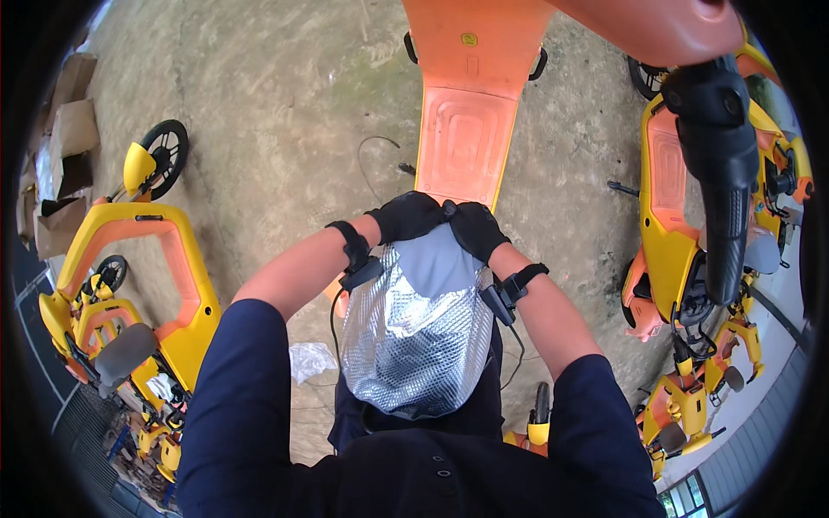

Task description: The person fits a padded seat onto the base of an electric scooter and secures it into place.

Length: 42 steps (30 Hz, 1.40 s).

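Note:
A silver reflective cover [419, 354] with a grey fabric panel [436, 263] bulges in front of my body, just behind the orange footboard [471, 142] of a yellow-and-orange scooter. It looks like a seat cover; whatever is under it is hidden. My left hand [410, 216], in a black glove, is closed on the cover's far edge. Beside it, my right hand [477, 231], gloved too, grips the same edge, and the two nearly touch at the middle. A small dark knot or bunched piece [449, 208] shows between them. The fingertips are mostly hidden.
A black handlebar grip [725, 224] juts in at the right. Parked yellow-and-orange scooters stand left [186, 285] and right [661, 216]. Cardboard boxes [73, 138] line the far left. Clear plastic [311, 361] and a thin cable [367, 168] lie on the concrete floor [285, 112].

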{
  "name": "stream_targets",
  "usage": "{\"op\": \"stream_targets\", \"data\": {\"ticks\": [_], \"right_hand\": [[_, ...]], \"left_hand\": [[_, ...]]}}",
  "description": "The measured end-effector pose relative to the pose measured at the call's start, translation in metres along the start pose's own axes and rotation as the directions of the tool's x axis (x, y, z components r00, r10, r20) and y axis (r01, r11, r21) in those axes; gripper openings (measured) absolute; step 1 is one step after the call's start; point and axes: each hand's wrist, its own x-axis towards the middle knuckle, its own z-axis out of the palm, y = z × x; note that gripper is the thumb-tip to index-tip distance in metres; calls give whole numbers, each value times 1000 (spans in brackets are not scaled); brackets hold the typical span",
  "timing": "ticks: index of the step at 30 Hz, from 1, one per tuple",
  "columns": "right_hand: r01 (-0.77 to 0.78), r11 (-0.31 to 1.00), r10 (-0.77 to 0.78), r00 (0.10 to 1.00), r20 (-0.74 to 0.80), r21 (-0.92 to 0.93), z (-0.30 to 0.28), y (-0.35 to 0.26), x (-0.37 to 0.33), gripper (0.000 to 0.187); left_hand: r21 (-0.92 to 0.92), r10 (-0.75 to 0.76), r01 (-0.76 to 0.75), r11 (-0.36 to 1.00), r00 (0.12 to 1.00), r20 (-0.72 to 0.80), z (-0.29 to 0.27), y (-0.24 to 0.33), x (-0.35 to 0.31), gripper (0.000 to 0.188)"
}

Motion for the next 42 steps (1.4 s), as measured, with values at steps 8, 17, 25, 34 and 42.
{"op": "stream_targets", "data": {"ticks": [8, 17, 25, 34, 42], "right_hand": [[209, 976, -210, 977, -25, -59, 38, 61, 38, 45], [231, 960, -234, 972, 2, -155, 26, 53, 27, 47], [259, 929, -224, 962, 155, -263, -9, -10, 2, 41], [20, 996, -6, 989, 146, -92, -14, -5, -24, 52], [13, 1000, -14, 999, 29, 21, -11, 8, -30, 45]], "left_hand": [[250, 638, -617, 747, 770, -8, 37, -70, 56, 17], [-46, 234, -230, 972, 967, 104, 15, -35, 37, 36], [169, -94, 34, 985, 928, 361, -39, 9, -9, 65], [76, -183, 185, 980, 983, -28, -5, -6, -29, 55], [-21, -187, 187, 982, 982, 7, -3, -13, -18, 50]]}}
